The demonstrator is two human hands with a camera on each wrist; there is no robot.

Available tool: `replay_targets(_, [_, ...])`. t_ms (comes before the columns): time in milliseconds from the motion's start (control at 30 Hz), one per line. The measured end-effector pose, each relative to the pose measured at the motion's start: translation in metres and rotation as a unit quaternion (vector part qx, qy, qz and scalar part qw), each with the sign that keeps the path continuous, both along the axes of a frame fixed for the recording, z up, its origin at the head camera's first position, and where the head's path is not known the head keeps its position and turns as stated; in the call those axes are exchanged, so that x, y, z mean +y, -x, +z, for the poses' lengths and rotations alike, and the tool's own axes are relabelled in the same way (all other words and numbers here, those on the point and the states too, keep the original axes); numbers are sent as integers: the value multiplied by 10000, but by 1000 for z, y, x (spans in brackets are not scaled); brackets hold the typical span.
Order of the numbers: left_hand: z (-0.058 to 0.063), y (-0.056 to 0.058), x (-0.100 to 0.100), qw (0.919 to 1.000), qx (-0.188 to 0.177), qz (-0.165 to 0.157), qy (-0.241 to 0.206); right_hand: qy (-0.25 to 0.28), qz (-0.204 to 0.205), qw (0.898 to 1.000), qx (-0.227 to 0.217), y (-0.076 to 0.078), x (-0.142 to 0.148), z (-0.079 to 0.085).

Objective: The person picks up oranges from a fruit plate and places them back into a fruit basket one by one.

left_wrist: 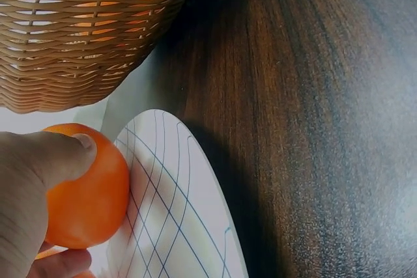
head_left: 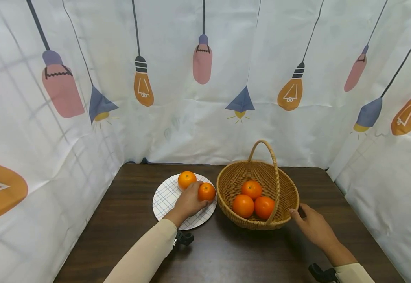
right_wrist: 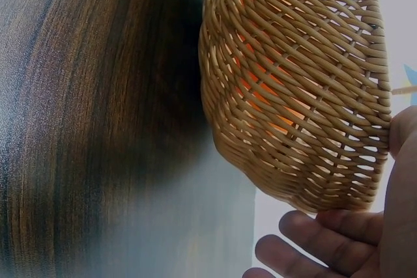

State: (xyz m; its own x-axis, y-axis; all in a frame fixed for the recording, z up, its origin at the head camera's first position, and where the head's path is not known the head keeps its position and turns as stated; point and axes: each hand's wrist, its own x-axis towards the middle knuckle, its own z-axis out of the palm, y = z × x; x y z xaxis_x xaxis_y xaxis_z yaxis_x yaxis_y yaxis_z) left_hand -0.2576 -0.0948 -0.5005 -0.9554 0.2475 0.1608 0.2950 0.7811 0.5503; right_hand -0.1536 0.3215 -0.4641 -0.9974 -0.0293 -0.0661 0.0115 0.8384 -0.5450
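At the near edge, a pale left sleeve (head_left: 145, 253) and right sleeve (head_left: 354, 274) reach over the dark wood-grain worktop (head_left: 233, 255), each with a black device at the wrist. The hands are well apart. The right hand (head_left: 315, 228) pinches the right side of the wicker basket (head_left: 234, 179) between thumb and fingers. To the left, the left hand (head_left: 189, 202) grips an orange (head_left: 207, 192) at the right side of a white plate (head_left: 164, 200) with blue grid lines; whether the fruit touches the plate I cannot tell. The basket stands just right of the plate, three oranges (head_left: 243, 206) inside under its arched handle (head_left: 277, 179). Another orange (head_left: 186, 180) sits on the plate's far part. Farthest, a white curtain (head_left: 177, 129) shows printed hanging lamps.
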Motion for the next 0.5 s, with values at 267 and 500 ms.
replay_targets(267, [2, -3, -1, 10000, 12, -38, 3, -1, 3, 10000, 3, 0, 0, 0])
replay_targets(500, [8, -8, -4, 9999, -32, -97, -18, 36, 5, 10000, 5, 0, 0, 0])
